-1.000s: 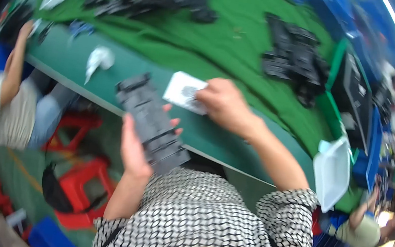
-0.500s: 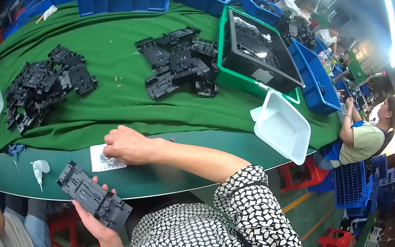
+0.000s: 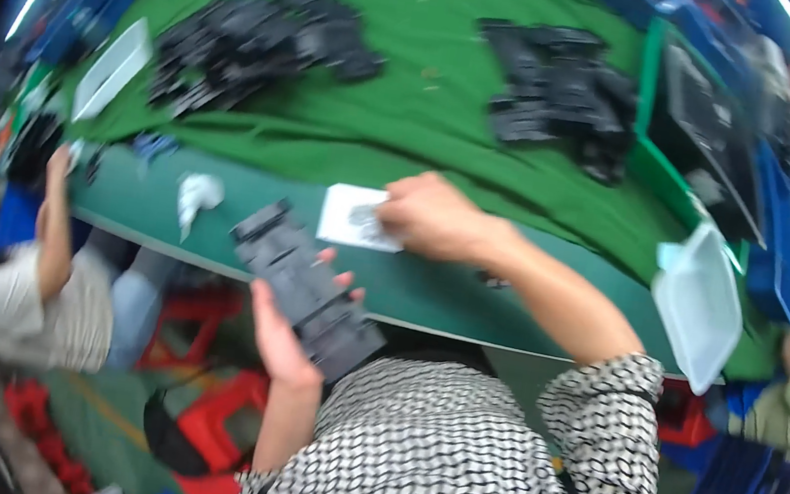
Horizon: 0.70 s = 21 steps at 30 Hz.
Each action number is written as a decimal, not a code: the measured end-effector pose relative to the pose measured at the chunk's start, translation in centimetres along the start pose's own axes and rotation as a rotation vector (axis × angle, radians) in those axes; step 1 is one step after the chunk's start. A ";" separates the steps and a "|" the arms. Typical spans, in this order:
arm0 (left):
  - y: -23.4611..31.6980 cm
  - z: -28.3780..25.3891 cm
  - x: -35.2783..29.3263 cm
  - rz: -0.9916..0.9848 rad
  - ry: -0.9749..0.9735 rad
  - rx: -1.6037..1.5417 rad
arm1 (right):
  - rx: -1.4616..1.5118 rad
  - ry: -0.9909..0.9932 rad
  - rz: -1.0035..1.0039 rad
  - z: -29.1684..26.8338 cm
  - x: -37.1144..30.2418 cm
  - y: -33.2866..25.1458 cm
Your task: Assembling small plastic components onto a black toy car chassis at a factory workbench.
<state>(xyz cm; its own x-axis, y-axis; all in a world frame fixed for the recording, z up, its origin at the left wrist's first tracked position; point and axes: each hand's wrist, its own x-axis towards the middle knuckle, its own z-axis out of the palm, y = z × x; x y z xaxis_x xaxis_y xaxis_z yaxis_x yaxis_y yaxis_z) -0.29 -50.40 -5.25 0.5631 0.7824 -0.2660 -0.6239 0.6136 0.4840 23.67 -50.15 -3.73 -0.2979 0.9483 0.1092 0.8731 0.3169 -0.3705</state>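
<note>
My left hand (image 3: 286, 338) is wrapped round a long black plastic chassis part (image 3: 308, 290), held tilted in front of the table's near edge. On the dark green tabletop lies a white card (image 3: 341, 217) with small greyish bits on it, too blurred to name. My right hand (image 3: 434, 217) is over the card's right side, fingertips pinched together and down at those bits. Whatever is between the fingers is hidden. To the left of the chassis part, a small white nozzle bottle (image 3: 198, 197) rests on the table.
Two heaps of black plastic parts, a left pile (image 3: 252, 45) and a right pile (image 3: 563, 94), lie on green cloth (image 3: 416, 98). White trays stand left (image 3: 115, 71) and right (image 3: 699, 310). A green-rimmed crate (image 3: 646, 131) is far right. A person (image 3: 36, 288) sits at left, another (image 3: 787, 403) at right.
My view has swung, so the table and piles sit further right and the piles higher in the picture. My left hand keeps the chassis part; my right hand stays at the card.
</note>
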 end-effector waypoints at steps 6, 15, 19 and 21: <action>0.3 -0.6 -0.7 0.048 -0.016 -0.090 | 0.174 -0.114 0.030 0.5 0.5 0.2; 1.4 -0.5 -0.1 0.093 -0.005 -0.064 | 1.163 -0.082 0.661 -2.1 0.2 -1.7; 1.5 0.0 -0.1 0.114 -0.021 -0.063 | 1.656 -0.105 0.774 -1.6 -1.0 -2.3; 1.4 0.1 0.0 0.122 -0.011 -0.038 | 1.692 -0.086 0.795 -1.5 -1.4 -2.8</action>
<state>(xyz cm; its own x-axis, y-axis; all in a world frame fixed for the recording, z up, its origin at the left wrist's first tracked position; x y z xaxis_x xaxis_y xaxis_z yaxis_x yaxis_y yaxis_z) -1.06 -49.55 -4.47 0.4879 0.8502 -0.1978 -0.7081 0.5180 0.4798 22.23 -52.33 -1.52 -0.1294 0.8270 -0.5471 -0.4429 -0.5418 -0.7143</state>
